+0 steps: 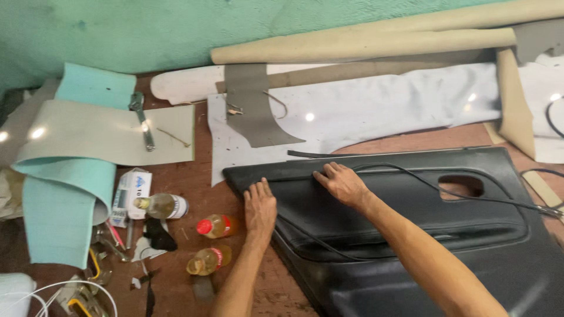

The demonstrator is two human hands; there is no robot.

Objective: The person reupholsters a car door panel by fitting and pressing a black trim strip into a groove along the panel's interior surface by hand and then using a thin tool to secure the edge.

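Fingers of the right hand (342, 183) lie together, flat on the black door panel (411, 235) near its upper-left edge; the left hand (260, 206) presses flat at its left end. The panel's length runs rightward across the table (182, 188).

Black moulded plastic, cloth and foam sheets, worn wood.

The door panel (411, 235) looks like matt black plastic with a fine grain, and a thin rubbery cable (470, 196) runs across it. The table (194, 176) is reddish wood, scuffed and dull. The white sheet (382, 108) has a slight gloss and catches light spots. The beige rolls (364, 44) seem soft, matt cloth. The teal sheet (59, 205) looks like foam. The wrench (141, 120) is shiny metal; the bottles (214, 226) are clear plastic.
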